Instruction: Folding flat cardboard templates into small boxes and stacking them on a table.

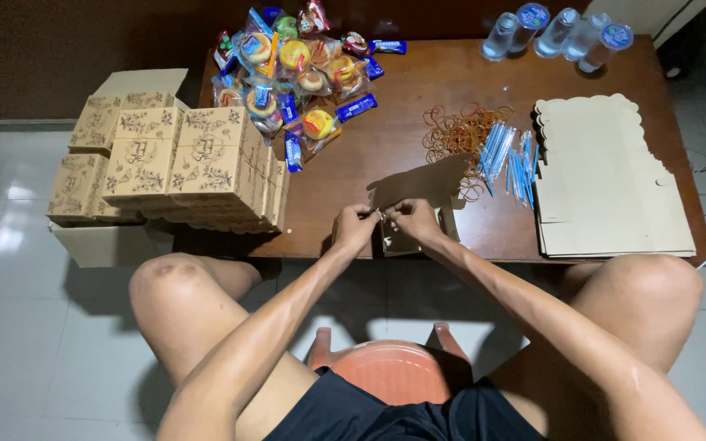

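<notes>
We sit on a red plastic stool at the near edge of a dark wooden table, and both hands meet over that edge, near its middle. Our left hand and right hand each pinch a flap of a flat, unfolded cardboard box blank, fingers closed on the card where the two hands almost touch. The blank lies partly raised from the table, its far part casting a shadow on the wood.

As we judge it, the step in hand is the folding of this blank into a box: the flaps are being brought together but the walls do not yet stand. The next move calls for a firm pinch on both flaps and a steady fold along the creases, so the card does not buckle.

At the right edge a stack of further flat blanks waits, with scalloped borders. Between it and our hands lie blue straws in wrappers and a loose heap of rubber bands. At the far right corner stand water bottles. At the far left corner is a pile of wrapped snacks, and at the left edge finished printed boxes are stacked (some overhang the table onto a carton beside it).
</notes>
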